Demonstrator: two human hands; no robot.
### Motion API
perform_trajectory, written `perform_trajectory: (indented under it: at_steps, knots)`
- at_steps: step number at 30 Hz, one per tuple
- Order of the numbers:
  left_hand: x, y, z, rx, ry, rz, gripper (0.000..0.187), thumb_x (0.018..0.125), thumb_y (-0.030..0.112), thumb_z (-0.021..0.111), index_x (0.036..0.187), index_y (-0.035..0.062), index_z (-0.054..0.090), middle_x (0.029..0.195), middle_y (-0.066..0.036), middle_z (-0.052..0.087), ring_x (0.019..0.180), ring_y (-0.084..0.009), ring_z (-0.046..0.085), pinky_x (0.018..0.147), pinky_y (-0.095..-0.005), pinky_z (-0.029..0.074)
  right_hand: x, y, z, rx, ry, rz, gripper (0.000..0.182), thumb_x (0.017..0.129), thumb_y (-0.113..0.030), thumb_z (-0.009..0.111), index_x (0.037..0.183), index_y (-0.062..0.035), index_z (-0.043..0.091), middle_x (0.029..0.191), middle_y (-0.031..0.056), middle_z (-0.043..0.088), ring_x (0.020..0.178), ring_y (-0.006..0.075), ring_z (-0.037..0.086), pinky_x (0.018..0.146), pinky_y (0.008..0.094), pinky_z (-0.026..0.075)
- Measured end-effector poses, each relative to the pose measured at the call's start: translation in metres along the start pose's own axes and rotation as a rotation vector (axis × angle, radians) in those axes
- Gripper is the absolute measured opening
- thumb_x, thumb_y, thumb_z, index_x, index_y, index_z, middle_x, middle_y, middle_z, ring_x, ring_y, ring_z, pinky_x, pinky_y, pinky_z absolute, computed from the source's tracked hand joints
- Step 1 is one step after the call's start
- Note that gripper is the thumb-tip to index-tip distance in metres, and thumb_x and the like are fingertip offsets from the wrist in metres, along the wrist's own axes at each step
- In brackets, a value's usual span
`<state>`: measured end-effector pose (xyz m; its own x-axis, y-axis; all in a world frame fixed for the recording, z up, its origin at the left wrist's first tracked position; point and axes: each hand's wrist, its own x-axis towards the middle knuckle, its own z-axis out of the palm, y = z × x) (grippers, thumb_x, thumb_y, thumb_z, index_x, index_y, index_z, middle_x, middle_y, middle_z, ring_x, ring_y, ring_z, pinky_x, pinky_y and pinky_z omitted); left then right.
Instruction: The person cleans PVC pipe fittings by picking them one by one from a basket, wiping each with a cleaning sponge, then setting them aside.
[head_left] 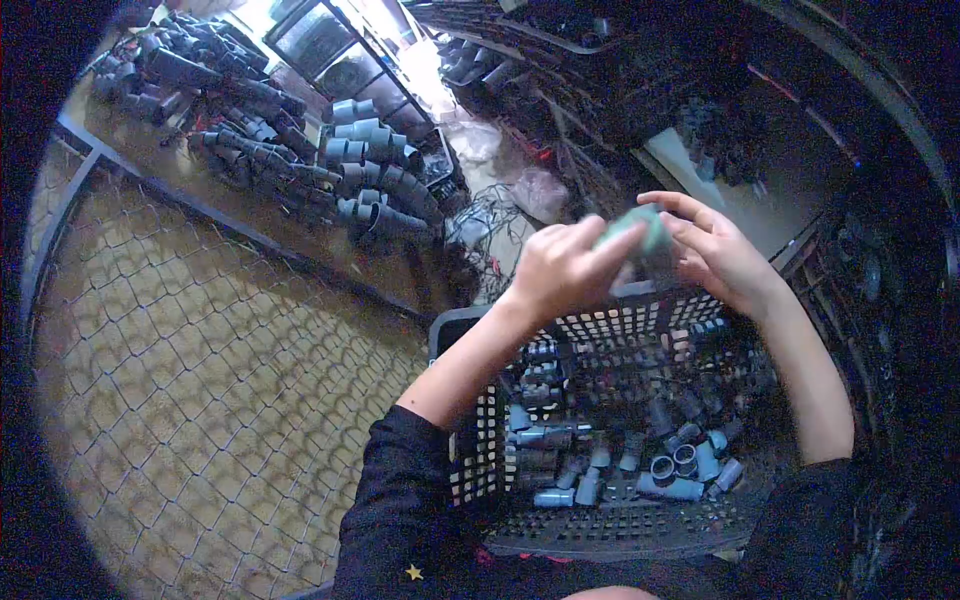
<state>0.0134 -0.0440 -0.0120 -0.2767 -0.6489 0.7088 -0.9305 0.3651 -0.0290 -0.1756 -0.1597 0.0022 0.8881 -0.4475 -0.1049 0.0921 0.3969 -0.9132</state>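
At the bottom, a person's dark sleeves (400, 500) are reaching up along both sides of a black crate (620, 545). Blue-grey fittings (670, 488) are lying loose inside, some near the crate's near edge, two showing round open ends right of its middle; darker ones are filling its left side and crowding towards the far wall. Above the crate's far edge, the left hand (565, 265) is curling its fingers tightly around a blurred green piece (645, 228), which is sitting between the two hands. The right hand (718, 255) is facing it, fingers bent and partly spread, their tips close to the green piece; blur is hiding whether they are gripping anything. Left of the crate, a wire mesh (200, 400) is stretching inside its metal frame. Past the crate's far left corner, cables (490, 215) and a plastic bag (540, 193) are lying together. Farther off, a pile of fittings (270, 130) is spreading beyond the mesh frame's far edge, while bright light (420, 60) is shining behind.
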Motion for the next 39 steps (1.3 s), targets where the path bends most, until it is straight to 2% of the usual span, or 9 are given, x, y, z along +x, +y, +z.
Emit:
perform_trajectory:
  at_steps: [2, 6, 11, 16, 23, 28, 32, 33, 39]
  knots:
    - [-0.005, -0.005, 0.006, -0.075, 0.045, -0.175, 0.042, 0.077, 0.009, 0.065, 0.119, 0.0113, 0.059, 0.070, -0.008, 0.052, 0.051, -0.0266, 0.057, 0.046, -0.0388, 0.047, 0.000, 0.004, -0.001, 0.043, -0.016, -0.015, 0.033, 0.097, -0.019, 0.053, 0.128, -0.0071, 0.050, 0.111, 0.0043, 0.060, 0.099, 0.0118, 0.060, 0.082, 0.0285, 0.052]
    - [-0.007, 0.007, 0.001, -0.085, -0.048, 0.056, 0.044, 0.076, 0.008, 0.066, 0.119, 0.0108, 0.060, 0.067, -0.006, 0.050, 0.047, -0.0224, 0.054, 0.043, -0.0358, 0.044, 0.004, 0.006, -0.004, 0.051, -0.028, -0.058, 0.032, 0.097, -0.019, 0.055, 0.126, -0.0062, 0.051, 0.109, 0.0039, 0.060, 0.097, 0.0123, 0.060, 0.081, 0.0282, 0.052]
    - [0.002, 0.005, 0.003, -0.061, 0.090, -0.129, 0.043, 0.073, 0.007, 0.066, 0.116, 0.0114, 0.062, 0.065, -0.005, 0.048, 0.047, -0.0216, 0.053, 0.042, -0.0345, 0.043, 0.000, 0.006, -0.006, 0.199, 0.025, -0.002, 0.032, 0.093, -0.019, 0.062, 0.122, -0.0089, 0.052, 0.108, 0.0046, 0.060, 0.095, 0.0145, 0.062, 0.081, 0.0303, 0.053]
    - [0.001, 0.014, -0.002, -0.069, -0.058, 0.196, 0.047, 0.069, 0.012, 0.068, 0.116, 0.0166, 0.063, 0.063, -0.002, 0.041, 0.047, -0.0175, 0.051, 0.041, -0.0335, 0.042, -0.003, 0.004, -0.005, 0.160, 0.031, -0.014, 0.034, 0.091, -0.021, 0.065, 0.120, -0.0106, 0.053, 0.109, 0.0055, 0.061, 0.100, 0.0170, 0.062, 0.084, 0.0329, 0.054]
    - [0.000, 0.010, 0.004, -0.033, 0.041, 0.022, 0.042, 0.071, 0.014, 0.067, 0.113, 0.0182, 0.065, 0.063, -0.002, 0.043, 0.045, -0.0187, 0.050, 0.042, -0.0336, 0.042, 0.002, 0.007, -0.010, 0.208, 0.077, 0.018, 0.034, 0.090, -0.022, 0.067, 0.118, -0.0085, 0.052, 0.110, 0.0065, 0.061, 0.099, 0.0175, 0.063, 0.085, 0.0319, 0.054]
    - [0.003, 0.017, 0.002, 0.018, 0.010, 0.210, 0.047, 0.067, 0.016, 0.069, 0.114, 0.0185, 0.065, 0.062, 0.001, 0.041, 0.046, -0.0145, 0.050, 0.042, -0.0303, 0.042, -0.002, 0.003, -0.002, 0.056, 0.072, 0.041, 0.030, 0.093, -0.026, 0.062, 0.117, -0.0100, 0.052, 0.107, 0.0037, 0.061, 0.098, 0.0141, 0.062, 0.081, 0.0313, 0.053]
    - [-0.001, 0.009, 0.008, 0.025, 0.040, 0.052, 0.050, 0.066, 0.015, 0.068, 0.116, 0.0173, 0.063, 0.064, -0.001, 0.043, 0.047, -0.0169, 0.051, 0.043, -0.0316, 0.043, -0.007, -0.011, 0.010, -0.040, 0.120, 0.088, 0.030, 0.098, -0.031, 0.053, 0.120, -0.0111, 0.053, 0.110, 0.0029, 0.060, 0.096, 0.0121, 0.061, 0.078, 0.0302, 0.052]
    - [-0.004, 0.010, 0.014, 0.027, 0.041, 0.029, 0.052, 0.066, 0.015, 0.068, 0.117, 0.0174, 0.063, 0.064, -0.001, 0.043, 0.047, -0.0172, 0.052, 0.043, -0.0321, 0.044, 0.000, 0.004, -0.003, 0.082, 0.049, 0.015, 0.033, 0.100, -0.031, 0.049, 0.123, -0.0086, 0.055, 0.111, 0.0039, 0.061, 0.096, 0.0120, 0.061, 0.079, 0.0297, 0.052]
    - [-0.011, 0.026, 0.021, 0.034, -0.087, 0.016, 0.044, 0.076, 0.019, 0.065, 0.120, 0.0172, 0.060, 0.065, -0.002, 0.045, 0.049, -0.0180, 0.055, 0.044, -0.0339, 0.046, 0.005, 0.014, -0.010, -0.035, 0.150, 0.069, 0.031, 0.100, -0.026, 0.050, 0.117, -0.0022, 0.061, 0.105, 0.0053, 0.066, 0.094, 0.0133, 0.063, 0.082, 0.0315, 0.053]
